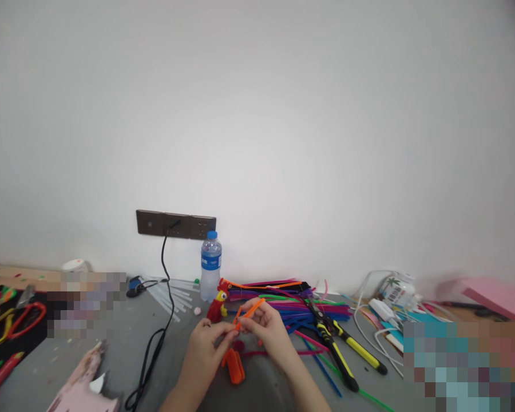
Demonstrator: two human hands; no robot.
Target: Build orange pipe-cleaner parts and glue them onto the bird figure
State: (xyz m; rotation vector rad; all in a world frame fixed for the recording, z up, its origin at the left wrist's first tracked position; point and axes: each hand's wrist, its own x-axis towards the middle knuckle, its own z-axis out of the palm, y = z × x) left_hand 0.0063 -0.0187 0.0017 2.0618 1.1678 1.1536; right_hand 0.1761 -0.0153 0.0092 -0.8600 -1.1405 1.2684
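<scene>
Left hand (pixel 203 349) and right hand (pixel 268 329) meet, fingertips pinching an orange strip (pixel 254 308) above the table (pixel 122 343); it looks part-bent, one length unshaped. A folded orange piece (pixel 236 369) lies below; the red bird figure (pixel 215 312) behind seems finished.

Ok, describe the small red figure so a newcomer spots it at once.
Find the blue-capped bottle by the wall. Just in front of it, slightly right, is a small red figure. Unlike the straight coloured strips piled further right, it has yellow parts and one visible eye.
</scene>
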